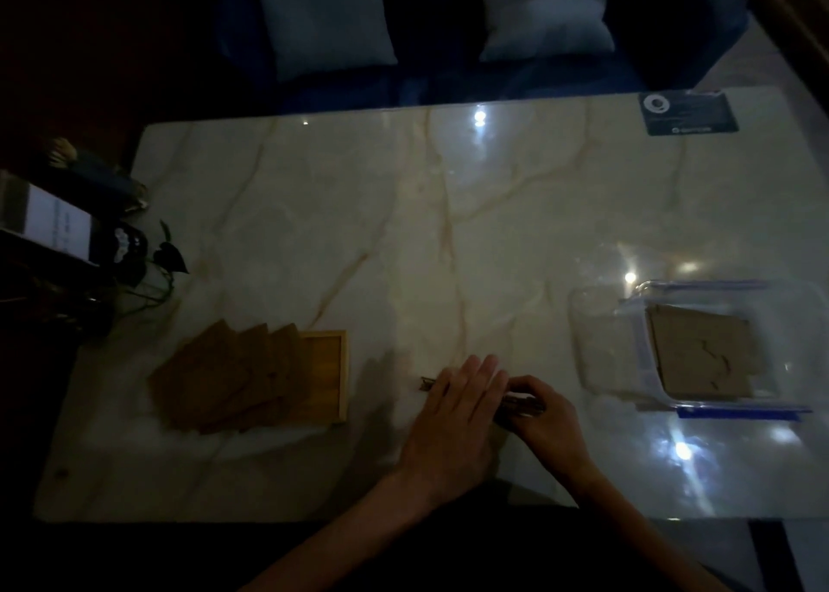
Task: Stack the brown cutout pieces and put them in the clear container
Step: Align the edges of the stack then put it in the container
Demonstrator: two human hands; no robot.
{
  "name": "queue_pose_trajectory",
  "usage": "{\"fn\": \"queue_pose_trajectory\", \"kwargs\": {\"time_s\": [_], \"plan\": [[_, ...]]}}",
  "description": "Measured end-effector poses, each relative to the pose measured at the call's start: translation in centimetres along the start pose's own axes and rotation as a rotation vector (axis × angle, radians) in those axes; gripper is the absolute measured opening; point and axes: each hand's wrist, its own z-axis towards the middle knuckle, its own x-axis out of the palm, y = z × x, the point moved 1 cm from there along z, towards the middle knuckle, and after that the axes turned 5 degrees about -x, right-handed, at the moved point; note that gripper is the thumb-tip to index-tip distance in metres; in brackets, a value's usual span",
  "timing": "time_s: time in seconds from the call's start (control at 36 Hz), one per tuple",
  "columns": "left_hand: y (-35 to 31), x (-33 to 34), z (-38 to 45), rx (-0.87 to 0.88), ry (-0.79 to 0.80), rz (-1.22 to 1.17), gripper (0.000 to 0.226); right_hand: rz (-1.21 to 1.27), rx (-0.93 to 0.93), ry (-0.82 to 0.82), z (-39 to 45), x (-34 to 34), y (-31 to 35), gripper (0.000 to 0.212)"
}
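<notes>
A fanned row of cutout pieces (229, 378) lies near the tabletop's (448, 232) near-left corner, overlapping the left part of a wooden tray (329, 376) just to their right. At the middle of the near edge, a left hand (453, 416) and a right hand (545, 412) meet over a small stack of pieces (516, 405) resting on the tabletop. Toward the right edge sits a clear container (700, 344) with more cutout pieces (704, 353) lying inside it. A card (688, 111) lies at the far-right corner. Beyond the left edge stand a bottle (58, 223) and a potted plant (170, 255); two cushions (323, 17) sit behind the far edge.
</notes>
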Motion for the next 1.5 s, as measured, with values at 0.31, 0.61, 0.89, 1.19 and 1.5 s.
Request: {"fn": "queue_pose_trajectory", "kwargs": {"time_s": [0.31,0.61,0.89,1.19,1.5], "plan": [[6.8,-1.7,-2.5,-0.727,-0.415,-0.941,0.091,0.005,-0.028,0.017,0.2,0.0,-0.1,0.032],[2.7,0.4,-1.7,-0.584,0.054,-1.198,0.096,0.132,-0.013,0.004,0.3,0.2,-0.4,0.026],[4.4,0.9,-0.9,-0.753,-0.251,-1.245,0.103,0.133,-0.012,0.030,0.3,0.2,-0.8,0.030],[5.1,2.8,0.3,-0.501,-0.054,-0.858,0.043,0.008,-0.005,0.000,0.7,-0.5,-1.3,0.039],[6.1,3.0,1.0,-0.476,0.002,-0.768,0.036,-0.227,-0.051,0.020,0.9,-0.8,-1.3,0.028]]}}
